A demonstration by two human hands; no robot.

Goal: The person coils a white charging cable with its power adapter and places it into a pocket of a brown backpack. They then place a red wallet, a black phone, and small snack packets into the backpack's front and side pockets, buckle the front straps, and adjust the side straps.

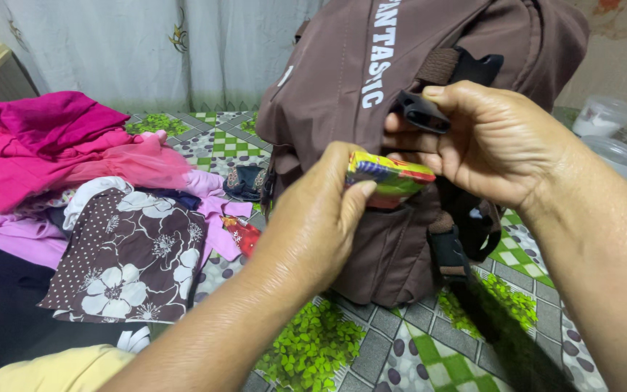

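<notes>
A brown backpack (342,80) with white lettering stands upright on a patterned mat. My left hand (313,218) grips a small, brightly coloured packet (393,178) and holds it against the bag's front pocket. My right hand (488,138) holds the front of the bag beside a black plastic buckle (422,112), with its fingers touching the packet's far end. A black strap (448,250) hangs down the bag's right side.
Folded clothes lie at the left: pink garments (45,145), a brown floral cloth (125,254), a yellow piece (59,370). The green-and-grey patterned mat (371,348) covers the surface. White plastic containers (604,116) stand at the right. A curtain (146,43) hangs behind.
</notes>
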